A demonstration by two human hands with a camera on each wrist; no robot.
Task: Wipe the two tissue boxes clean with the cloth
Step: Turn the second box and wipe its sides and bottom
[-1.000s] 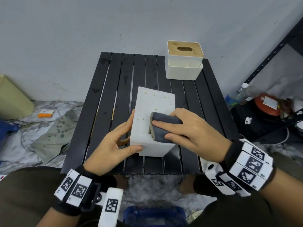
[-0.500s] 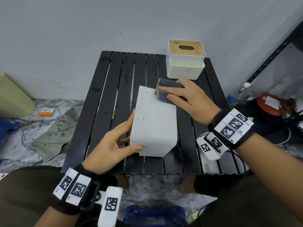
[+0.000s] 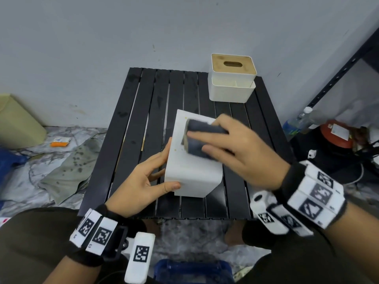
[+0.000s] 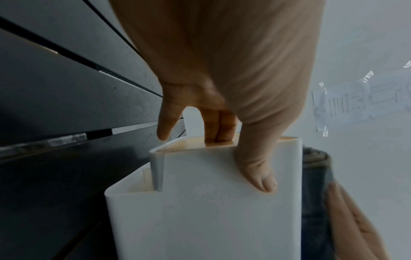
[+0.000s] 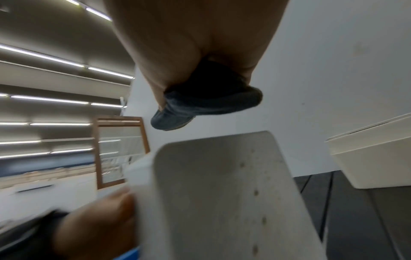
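Black slatted table [image 3: 143, 128] fills the frame's middle. Low centre, the left hand [image 3: 141, 181] clamps the plain white tissue box [image 3: 192, 177], thumb across its near face. Just above, the right hand [image 3: 242, 154] presses the folded dark blue cloth [image 3: 203, 138] onto its speckled top. First box mid-wipe; next, clear the remaining spots, then reach the wooden-lidded white tissue box [image 3: 231, 83] at upper right.

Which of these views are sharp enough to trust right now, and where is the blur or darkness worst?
Head view: table and far tissue box crisp; the right hand and cloth are motion-smeared over the near tissue box. Left wrist view: dim, soft, but the left hand and its thumb grip read clearly. Right wrist view: blurred throughout, strongly distorted, with bright streaks at left.
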